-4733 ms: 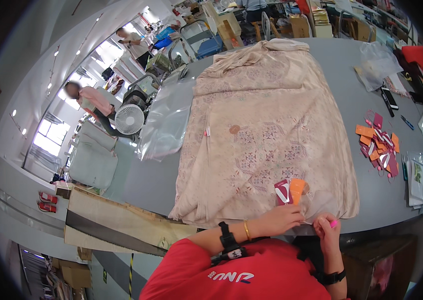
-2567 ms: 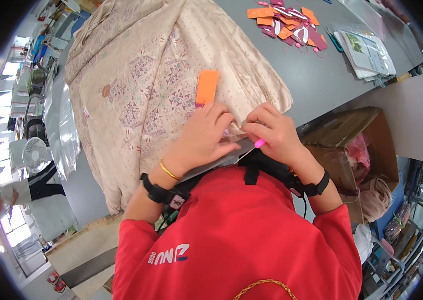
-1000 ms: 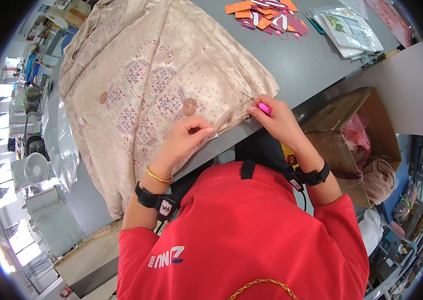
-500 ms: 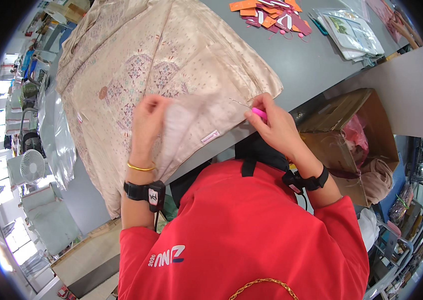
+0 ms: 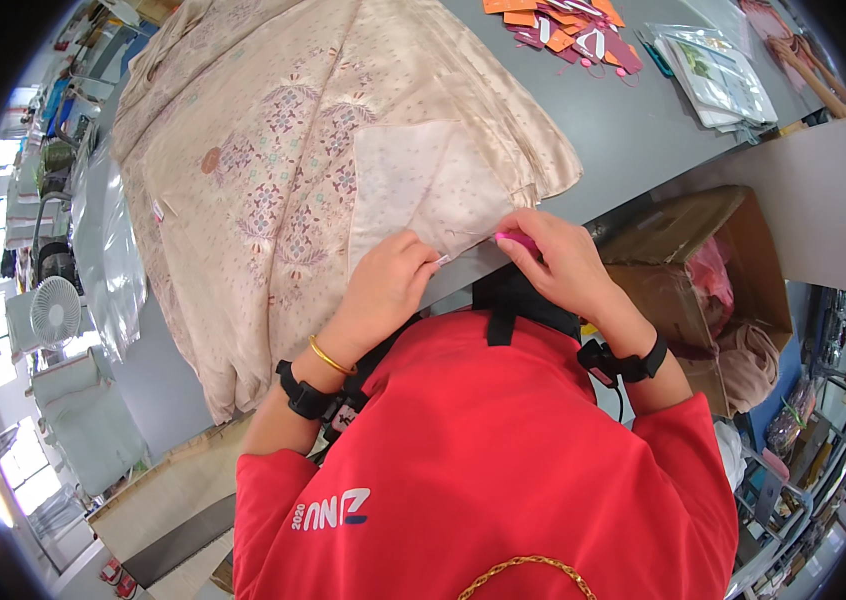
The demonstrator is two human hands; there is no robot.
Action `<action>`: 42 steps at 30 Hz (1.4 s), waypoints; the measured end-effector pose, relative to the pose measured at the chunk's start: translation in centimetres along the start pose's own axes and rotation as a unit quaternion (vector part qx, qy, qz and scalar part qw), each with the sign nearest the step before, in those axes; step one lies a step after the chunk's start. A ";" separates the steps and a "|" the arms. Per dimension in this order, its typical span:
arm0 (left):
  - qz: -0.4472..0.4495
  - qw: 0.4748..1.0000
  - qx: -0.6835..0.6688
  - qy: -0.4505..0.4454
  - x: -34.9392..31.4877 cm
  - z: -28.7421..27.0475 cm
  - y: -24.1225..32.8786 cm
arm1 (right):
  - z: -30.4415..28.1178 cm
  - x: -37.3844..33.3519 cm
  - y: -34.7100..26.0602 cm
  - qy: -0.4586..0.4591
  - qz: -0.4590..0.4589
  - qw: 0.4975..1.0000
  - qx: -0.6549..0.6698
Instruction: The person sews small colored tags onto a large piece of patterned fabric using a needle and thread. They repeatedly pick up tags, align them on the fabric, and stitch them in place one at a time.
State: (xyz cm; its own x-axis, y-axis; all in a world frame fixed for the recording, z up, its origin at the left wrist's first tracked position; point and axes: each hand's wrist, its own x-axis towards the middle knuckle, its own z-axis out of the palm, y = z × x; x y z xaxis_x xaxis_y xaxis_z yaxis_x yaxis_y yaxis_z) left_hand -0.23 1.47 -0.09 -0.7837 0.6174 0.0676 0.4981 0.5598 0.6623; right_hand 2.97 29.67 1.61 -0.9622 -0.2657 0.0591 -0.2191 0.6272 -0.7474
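A cream satin garment [image 5: 243, 110] printed with floral medallions lies spread over the grey table, its near corner folded back to show a paler side. My left hand [image 5: 388, 283] is closed at the garment's near edge, pinching it beside a small white label [image 5: 443, 259]. Just to its right, my right hand [image 5: 555, 252] grips a tool with a pink handle [image 5: 515, 240]. Its thin metal tip, plain half a second ago, is hard to make out now against the cloth close to the label.
Orange and maroon hang tags [image 5: 578, 35] lie in a heap at the table's far side. Right of them is a stack of clear-bagged packets [image 5: 713, 75]. An open cardboard box [image 5: 663, 280] holding cloth and pink plastic stands right of the table. Another person's hands [image 5: 808, 70] show at far right.
My left hand has moved right and down to the labelled edge. The blurred, lifted corner now lies flat, folded back. My right hand has stayed nearly in place with the pink-handled tool.
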 end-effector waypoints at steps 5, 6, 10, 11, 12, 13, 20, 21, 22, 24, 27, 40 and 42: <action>-0.131 0.978 -0.165 0.002 0.0 -0.2 -0.4 | 0.0 -0.8 0.8 0.037 -0.068 0.997 -0.004; -0.167 0.961 -0.221 0.010 0.1 -0.2 -0.5 | 0.0 -0.9 1.0 0.037 -0.067 0.997 -0.001; -0.193 0.937 -0.292 0.020 0.1 -0.1 -0.6 | 0.3 -1.3 1.6 0.018 -0.051 0.998 0.014; -0.195 0.936 -0.293 0.020 0.1 -0.1 -0.6 | 0.4 -1.3 1.7 0.006 -0.042 0.999 0.019; -0.194 0.934 -0.300 0.020 0.1 -0.1 -0.5 | 0.5 -1.3 1.7 0.003 -0.042 0.999 0.020; -0.197 0.935 -0.295 0.019 0.1 -0.2 -0.4 | 0.6 -1.3 1.8 -0.002 -0.039 0.999 0.021; -0.191 0.941 -0.280 -0.001 0.2 -0.6 0.0 | 1.1 -0.6 1.2 -0.011 -0.080 0.997 -0.010; -0.173 0.941 -0.289 -0.003 0.2 -0.6 0.0 | 1.3 -0.3 0.9 -0.012 -0.106 0.994 -0.026; -0.171 0.951 -0.256 -0.010 0.2 -0.6 0.0 | 1.6 0.0 0.6 -0.011 -0.132 0.990 -0.043; -0.132 0.967 -0.217 -0.014 0.2 -0.4 0.0 | 2.4 0.6 0.1 -0.020 -0.159 0.984 -0.075; -0.126 0.979 -0.154 -0.031 0.7 -0.1 0.2 | 3.7 1.3 0.0 -0.043 -0.170 0.983 -0.050; 0.018 0.999 0.013 0.044 24.6 -1.8 -2.2 | 4.5 1.6 2.7 -0.041 -0.191 0.976 0.095; 0.057 0.991 0.057 0.102 29.8 0.4 -2.8 | 4.3 1.6 2.9 -0.038 -0.194 0.975 0.105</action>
State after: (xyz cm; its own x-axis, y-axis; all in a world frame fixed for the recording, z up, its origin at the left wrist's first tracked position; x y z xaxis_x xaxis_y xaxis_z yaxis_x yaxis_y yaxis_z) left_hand -24.78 18.50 -0.18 -0.7728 0.5620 0.2950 0.6177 0.5590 0.5531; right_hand 1.48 27.90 -3.32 -0.7966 -0.5120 0.3216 -0.5189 0.3061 -0.7982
